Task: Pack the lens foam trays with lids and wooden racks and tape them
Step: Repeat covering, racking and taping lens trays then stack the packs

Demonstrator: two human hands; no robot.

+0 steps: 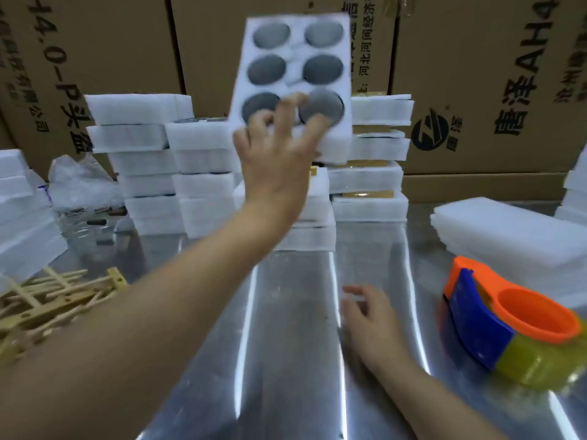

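L hand [273,160] grips lens tray [295,58]; carton [476,74] reads "唐泽 AH4".

Foam tray [295,68], raised: its edges and six dark discs are smeared by motion. Its lower part and parts of the two lowest discs lie behind the fingers [284,122] of the left hand [273,163]. Right hand [371,315]: fingertips blurred. Foam stack [317,217]: partly hidden by the left wrist. Tape dispenser [495,328]: cut by the right edge. Wooden racks [47,300]: cut by the left edge. Cardboard boxes [476,74]: print cut off at the top edge.
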